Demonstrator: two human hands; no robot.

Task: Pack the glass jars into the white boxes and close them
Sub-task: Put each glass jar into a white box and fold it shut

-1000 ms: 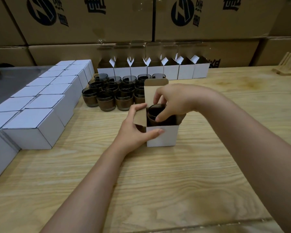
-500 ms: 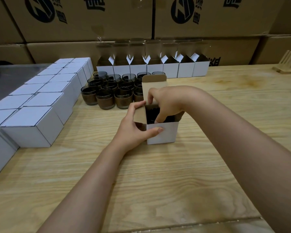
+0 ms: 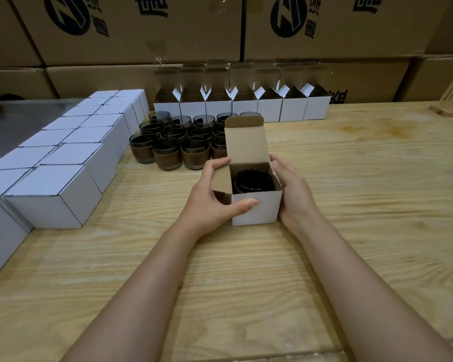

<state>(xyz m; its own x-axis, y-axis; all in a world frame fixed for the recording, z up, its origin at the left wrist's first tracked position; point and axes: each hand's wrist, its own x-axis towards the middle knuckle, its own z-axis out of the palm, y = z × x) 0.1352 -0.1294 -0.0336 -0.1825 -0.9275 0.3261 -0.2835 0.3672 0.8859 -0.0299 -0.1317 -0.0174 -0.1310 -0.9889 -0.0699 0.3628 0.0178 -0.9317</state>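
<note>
On the counter (image 3: pixel 377 205), near centre, our left grip (image 3: pixel 212 202) pinched the left flap of the white box (image 3: pixel 264 212), our right grip (image 3: pixel 293 197) lay flat against its right wall, jar (image 3: pixel 254 182) inside; hasty folding, we judged, might buckle the flaps.

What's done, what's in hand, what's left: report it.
Done: rows of closed boxes at left. In hand: a jar sits inside the open box, lid flap upright; the left hand grips it, the right hand rests against its side. Left: close this box, then pack the loose jars into the empty boxes at the back.
</note>
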